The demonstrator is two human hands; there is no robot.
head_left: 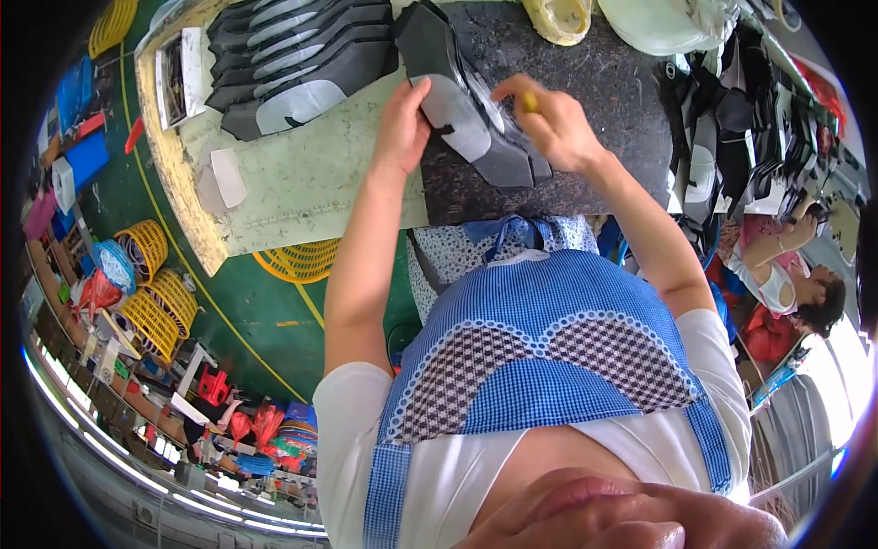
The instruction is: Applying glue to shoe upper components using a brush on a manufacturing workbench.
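Note:
A small pile of flat black pieces with grey panels (pixel 462 119), shaped like cut shoe uppers, lies in front of me over the dark board's left part. My left hand (pixel 402 126) grips the pile's left edge, thumb on top and the other fingers mostly hidden. On the other side, my right hand (pixel 560 126) is closed round a small yellow thing (pixel 530 101), perhaps a tool's handle; most of it is hidden. Its index finger reaches to the pile's right edge, where several layers fan out.
A fanned row of similar pieces (pixel 311 101) lies at the left of the table. The dark board (pixel 622 110) has a yellowish container (pixel 560 20) at its far edge. More black pieces (pixel 722 137) hang at the right, near another person (pixel 782 261). Yellow baskets (pixel 151 311) stand at the left.

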